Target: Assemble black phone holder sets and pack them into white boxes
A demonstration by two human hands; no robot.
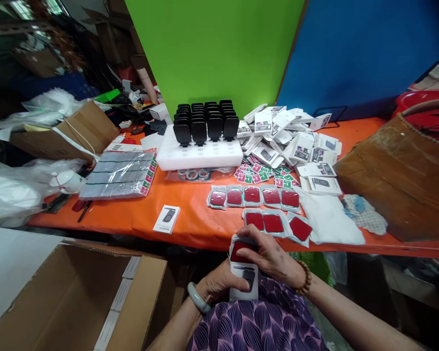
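Note:
My left hand [216, 284] grips a small white product box [244, 286] from below, close to my lap. My right hand [270, 256] presses a red pad in a clear bag [239, 251] against the top of that box. Just beyond, on the orange table [193, 222], lie two rows of the same red pads in bags [254, 196] [274, 223]. One lone white box [167, 219] rests near the table's front edge.
A white foam tray [199, 155] holds several black holders [205, 124]. A heap of white boxes [294, 141] and small green and red packets [263, 174] lies right of it. An open carton [73, 297] stands at lower left, a brown carton [398, 175] at right, bagged grey sheets [119, 174] at left.

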